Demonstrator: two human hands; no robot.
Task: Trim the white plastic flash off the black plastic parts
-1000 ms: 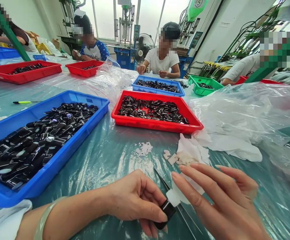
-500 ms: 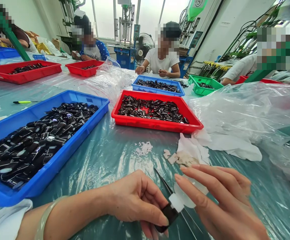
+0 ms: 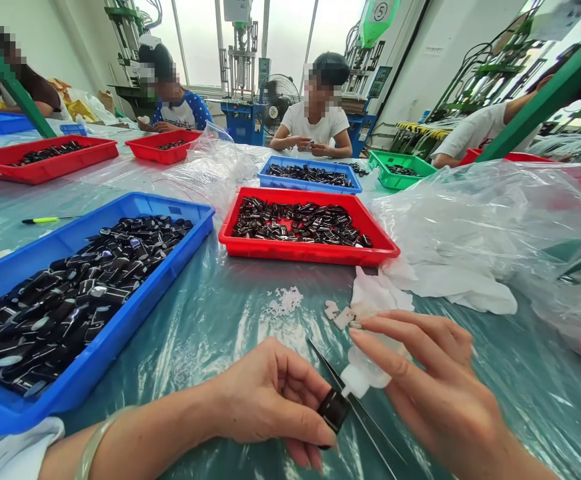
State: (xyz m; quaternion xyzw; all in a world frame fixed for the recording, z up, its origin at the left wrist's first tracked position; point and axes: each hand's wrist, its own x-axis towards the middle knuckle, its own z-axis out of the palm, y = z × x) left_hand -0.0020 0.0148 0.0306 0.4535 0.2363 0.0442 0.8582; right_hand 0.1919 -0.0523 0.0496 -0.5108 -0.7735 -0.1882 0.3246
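Between the thumb and fingers of my left hand point(image 3: 275, 403) is a small glossy black plastic part point(image 3: 333, 410). My right hand point(image 3: 435, 383) is closed round a small translucent squeeze bottle point(image 3: 373, 367), tilted with its white nozzle down at the part's upper edge. Whether the tip touches the part I cannot tell. Metal tweezers point(image 3: 377, 433) lie on the table beneath both hands. Beyond my fingers are small whitish pieces point(image 3: 343, 317) and a pile of white flakes point(image 3: 286, 301).
A blue tray point(image 3: 170, 277) heaped with black parts stands at the left, and a red tray point(image 3: 315, 253) of similar parts ahead. Crumpled clear plastic point(image 3: 480, 220) and a white cloth point(image 3: 463, 290) lie at the right. A person point(image 3: 315, 123) works across the table.
The bottle's nozzle has shifted slightly left and down against the black part, which is turned a little more upright. My view has tilted slightly. The person opposite has brought both hands together.
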